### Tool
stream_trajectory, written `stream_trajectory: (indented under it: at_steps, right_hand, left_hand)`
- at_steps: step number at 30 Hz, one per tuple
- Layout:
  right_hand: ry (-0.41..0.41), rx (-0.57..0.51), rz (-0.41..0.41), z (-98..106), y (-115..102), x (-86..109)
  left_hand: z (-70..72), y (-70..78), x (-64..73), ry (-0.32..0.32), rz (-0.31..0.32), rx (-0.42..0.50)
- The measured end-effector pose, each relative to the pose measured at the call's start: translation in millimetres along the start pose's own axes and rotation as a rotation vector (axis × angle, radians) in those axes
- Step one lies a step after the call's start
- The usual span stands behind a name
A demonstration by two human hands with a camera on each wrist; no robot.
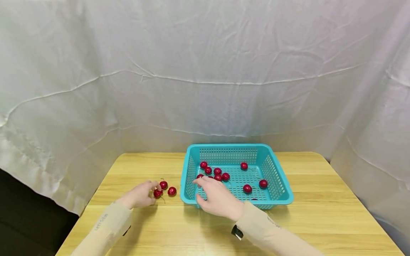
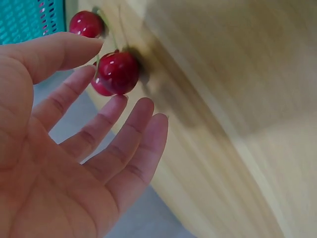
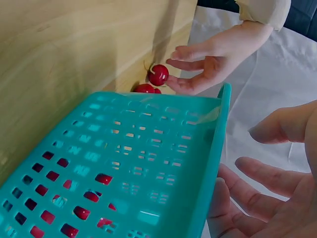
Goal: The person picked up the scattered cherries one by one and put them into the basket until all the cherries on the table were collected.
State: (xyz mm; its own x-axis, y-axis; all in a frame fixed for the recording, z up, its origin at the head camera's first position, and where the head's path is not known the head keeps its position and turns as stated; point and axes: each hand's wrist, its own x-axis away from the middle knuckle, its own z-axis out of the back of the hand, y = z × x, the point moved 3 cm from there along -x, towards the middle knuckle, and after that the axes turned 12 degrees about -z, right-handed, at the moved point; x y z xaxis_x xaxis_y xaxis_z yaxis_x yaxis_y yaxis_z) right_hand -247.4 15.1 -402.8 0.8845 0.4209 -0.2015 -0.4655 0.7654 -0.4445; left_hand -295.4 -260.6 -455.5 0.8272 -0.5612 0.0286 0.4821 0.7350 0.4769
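Three dark red cherries with stems lie on the wooden table, left of a turquoise basket. My left hand reaches to the nearest cherry, its thumb and fingers spread apart close beside the fruit. In the left wrist view that cherry sits just past the fingertips and partly hides another; whether a finger touches it I cannot tell. A third cherry is closest to the basket. Over the basket's front left corner hovers my right hand, fingers loosely bent and holding nothing.
Several cherries cluster at the basket's left, partly hidden by the right hand. Others, such as one cherry, lie scattered to the right inside it. A pale curtain hangs behind the table.
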Motion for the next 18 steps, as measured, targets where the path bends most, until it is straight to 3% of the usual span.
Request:
stream_trajectory:
  at_steps: [18]
  right_hand:
    - [0.03,0.01,0.014,-1.1,1.1,-0.8]
  left_hand:
    - [-12.9,4.8,-11.5,-0.009,-0.001,-0.121]
